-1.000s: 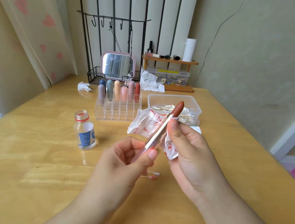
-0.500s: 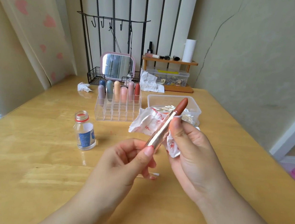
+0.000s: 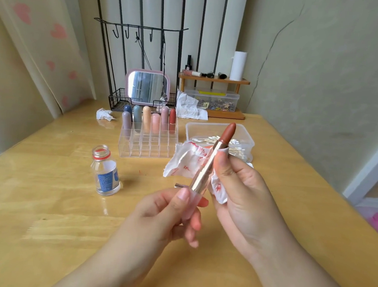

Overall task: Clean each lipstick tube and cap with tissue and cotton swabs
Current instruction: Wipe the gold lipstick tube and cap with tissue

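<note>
An uncapped lipstick [image 3: 206, 167] with a gold tube, pale pink base and brown-red bullet tilts up to the right above the table. My left hand [image 3: 166, 211] pinches its pink base between thumb and fingers. My right hand [image 3: 238, 192] holds a white tissue [image 3: 183, 163] stained red against the gold tube, thumb pressed on the tube. A clear acrylic organizer [image 3: 147, 143] behind holds several capped pastel lipsticks [image 3: 155, 122]. A clear box of cotton swabs [image 3: 240, 143] sits behind my right hand.
A small open bottle [image 3: 105, 173] with a blue label stands left on the wooden table [image 3: 43, 199]. Crumpled tissues [image 3: 104, 114], a pink mirror [image 3: 147, 86], a wire rack and a wooden shelf [image 3: 213, 79] with cosmetics line the back edge.
The lipstick and both hands have risen slightly. My left fingers have shifted on the pink base, and the bullet now points a little higher.
</note>
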Demonstrator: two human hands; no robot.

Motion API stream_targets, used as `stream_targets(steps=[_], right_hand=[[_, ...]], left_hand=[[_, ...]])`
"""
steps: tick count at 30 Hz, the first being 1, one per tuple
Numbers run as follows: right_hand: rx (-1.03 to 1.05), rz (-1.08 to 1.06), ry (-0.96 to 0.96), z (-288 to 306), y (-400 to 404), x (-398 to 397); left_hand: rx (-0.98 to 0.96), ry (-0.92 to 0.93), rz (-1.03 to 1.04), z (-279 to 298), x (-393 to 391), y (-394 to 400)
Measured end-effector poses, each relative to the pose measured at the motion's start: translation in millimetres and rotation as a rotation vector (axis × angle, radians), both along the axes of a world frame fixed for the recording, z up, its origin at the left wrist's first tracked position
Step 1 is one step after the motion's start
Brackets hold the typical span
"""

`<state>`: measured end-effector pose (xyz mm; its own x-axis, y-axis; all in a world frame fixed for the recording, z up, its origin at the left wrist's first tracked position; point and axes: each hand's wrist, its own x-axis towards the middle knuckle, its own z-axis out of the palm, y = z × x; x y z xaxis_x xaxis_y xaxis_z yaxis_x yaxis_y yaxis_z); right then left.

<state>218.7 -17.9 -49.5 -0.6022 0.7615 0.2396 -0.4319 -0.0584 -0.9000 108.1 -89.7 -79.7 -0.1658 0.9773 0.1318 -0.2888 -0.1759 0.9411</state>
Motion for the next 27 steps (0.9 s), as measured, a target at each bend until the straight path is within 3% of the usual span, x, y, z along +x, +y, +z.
stream_targets(steps=[8, 15, 23, 27], right_hand=[[0.076, -0.085, -0.029, -13.1, 5.2, -8.0], [0.033, -0.002, -0.035, -6.7, 1.5, -2.7], [-0.008, -0.065, -0.024, -11.1, -0.7, -8.5], [-0.055, -0.052, -0.043, -5.2, -4.2, -7.1]], left_hand=[[0.134, 0.089, 0.278, 1.7, -2.9, -0.2], [-0.006, -0.006, 0.009, 1.2, -2.1, 0.2], [0.086, 0.105, 0.252, -1.2, -6.5, 0.5], [0.023, 0.083, 0.158, -0.5, -3.4, 0.8]])
